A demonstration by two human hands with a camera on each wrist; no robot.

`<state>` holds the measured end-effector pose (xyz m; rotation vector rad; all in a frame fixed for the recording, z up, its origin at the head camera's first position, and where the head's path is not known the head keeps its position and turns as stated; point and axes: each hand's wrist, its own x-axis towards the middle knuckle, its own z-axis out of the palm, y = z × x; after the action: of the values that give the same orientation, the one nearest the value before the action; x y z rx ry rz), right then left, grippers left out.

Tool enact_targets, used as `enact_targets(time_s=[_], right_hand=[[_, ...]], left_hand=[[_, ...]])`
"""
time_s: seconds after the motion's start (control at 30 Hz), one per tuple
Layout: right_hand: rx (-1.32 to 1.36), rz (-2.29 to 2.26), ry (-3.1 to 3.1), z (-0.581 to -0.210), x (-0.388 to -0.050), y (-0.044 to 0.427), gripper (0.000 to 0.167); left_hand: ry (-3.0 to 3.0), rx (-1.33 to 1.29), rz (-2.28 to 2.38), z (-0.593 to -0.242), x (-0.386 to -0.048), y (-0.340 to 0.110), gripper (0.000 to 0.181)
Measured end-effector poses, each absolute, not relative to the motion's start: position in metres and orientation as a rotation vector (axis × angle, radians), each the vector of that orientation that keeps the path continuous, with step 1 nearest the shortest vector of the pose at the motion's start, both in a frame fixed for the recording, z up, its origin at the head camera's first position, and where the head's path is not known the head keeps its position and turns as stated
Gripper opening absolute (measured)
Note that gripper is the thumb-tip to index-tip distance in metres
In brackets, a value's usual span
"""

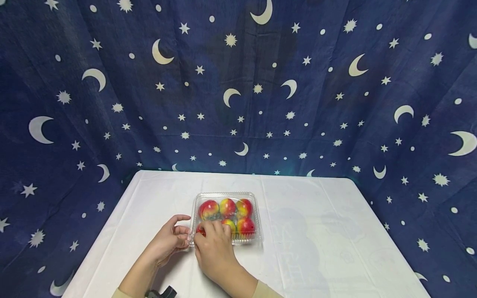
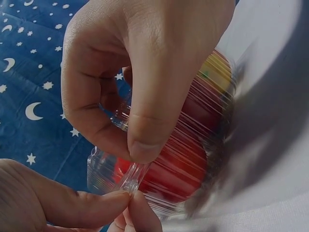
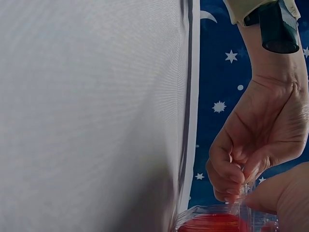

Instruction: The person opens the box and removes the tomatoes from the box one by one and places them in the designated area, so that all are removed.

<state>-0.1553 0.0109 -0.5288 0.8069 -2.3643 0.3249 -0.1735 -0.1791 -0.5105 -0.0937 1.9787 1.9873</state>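
Observation:
A clear plastic clamshell box (image 1: 225, 194) lies on the table with its lid over several red-and-yellow fruits (image 1: 227, 207). At its near left corner, my left hand (image 1: 169, 242) pinches the plastic rim between thumb and finger. My right hand (image 1: 216, 250) comes over the front edge beside it. In the left wrist view, the right hand (image 2: 152, 72) has thumb and forefinger pinched on the same strip of rim (image 2: 134, 179), just above the fingertips of the left hand (image 2: 67, 205). The right hand hides part of the front row of fruits in the head view.
A white cloth covers the table (image 1: 316, 231), which extends well to the right of the box. A dark blue curtain (image 1: 208, 116) with moons and stars hangs behind and on both sides. A black device (image 3: 280, 29) is strapped at the left wrist.

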Motion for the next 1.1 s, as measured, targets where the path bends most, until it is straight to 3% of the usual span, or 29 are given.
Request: enact_targets(time_s=[1.1], right_hand=[[0.805,0.322,-2.332,-0.5313,-0.1558,0.0093,0.012]], left_hand=[[1.925,-0.089,2.017,-0.512,-0.1749,-0.1716,0.089]])
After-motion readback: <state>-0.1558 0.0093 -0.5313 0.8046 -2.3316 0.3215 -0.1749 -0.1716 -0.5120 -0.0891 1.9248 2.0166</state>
